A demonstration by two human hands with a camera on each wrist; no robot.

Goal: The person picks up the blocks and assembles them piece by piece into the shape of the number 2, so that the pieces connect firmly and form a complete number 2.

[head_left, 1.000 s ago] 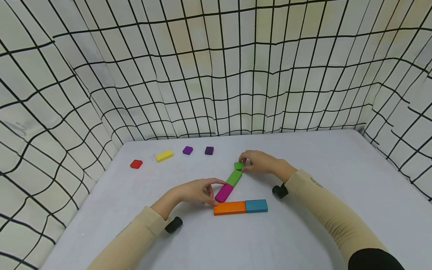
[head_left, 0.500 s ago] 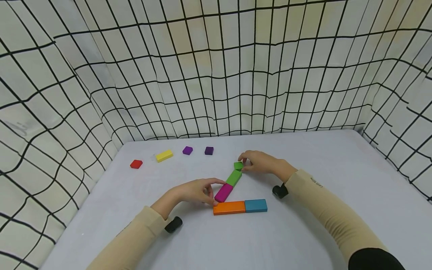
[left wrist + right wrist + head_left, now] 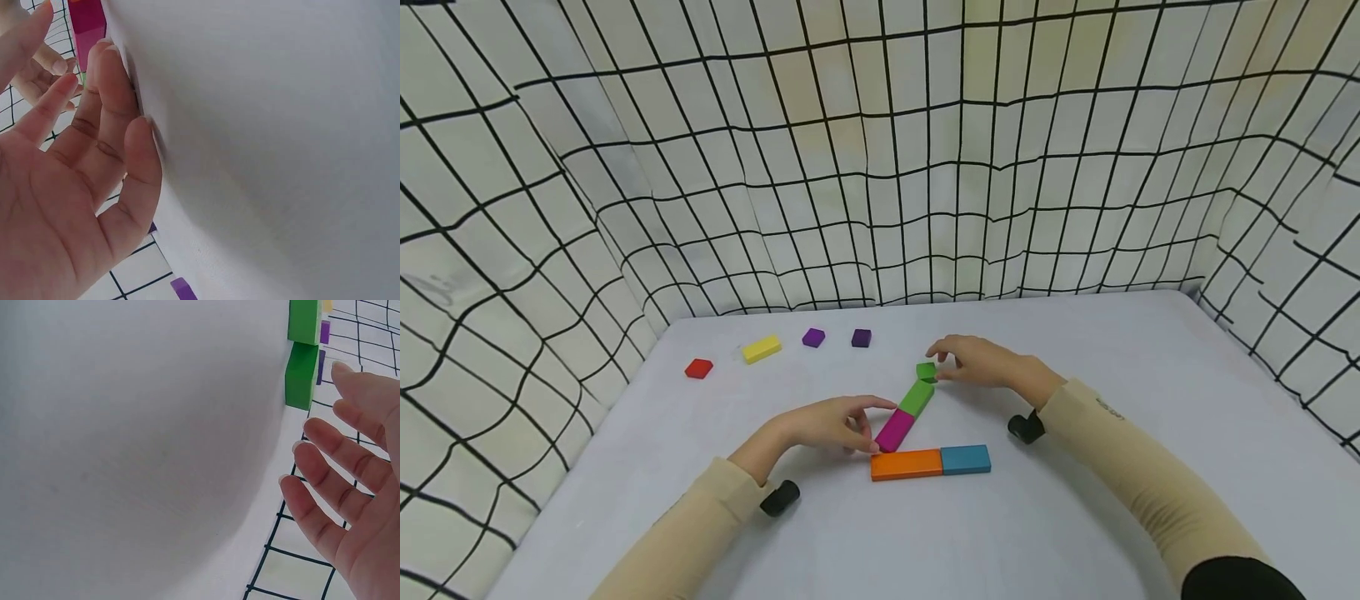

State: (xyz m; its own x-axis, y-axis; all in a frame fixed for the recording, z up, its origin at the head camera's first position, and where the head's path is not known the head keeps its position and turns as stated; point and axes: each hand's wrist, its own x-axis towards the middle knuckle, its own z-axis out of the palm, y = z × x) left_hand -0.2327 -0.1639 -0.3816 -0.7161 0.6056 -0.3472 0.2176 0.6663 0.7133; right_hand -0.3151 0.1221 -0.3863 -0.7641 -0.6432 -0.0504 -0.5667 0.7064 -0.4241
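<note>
In the head view, a magenta block [image 3: 895,431], a longer green block [image 3: 916,399] and a small green block [image 3: 927,372] form a slanting row. An orange block [image 3: 906,465] and a blue block [image 3: 966,459] lie end to end below it. My left hand [image 3: 827,423] is beside the magenta block, its index finger by the upper end and thumb by the orange block's corner; whether they touch cannot be told. My right hand [image 3: 977,362] is beside the small green block, its spread fingers apart from the block [image 3: 302,375] in the right wrist view.
A red block [image 3: 698,368], a yellow block [image 3: 762,349], a purple block [image 3: 813,337] and a dark purple block [image 3: 861,338] lie toward the back left of the white table [image 3: 1075,350]. Black netting [image 3: 925,167] over pale walls surrounds the table.
The right hand's thumb and fingers have loosened and spread from the small green block. The left hand has hardly moved. The whole head view has shifted slightly; the blocks keep their arrangement.
</note>
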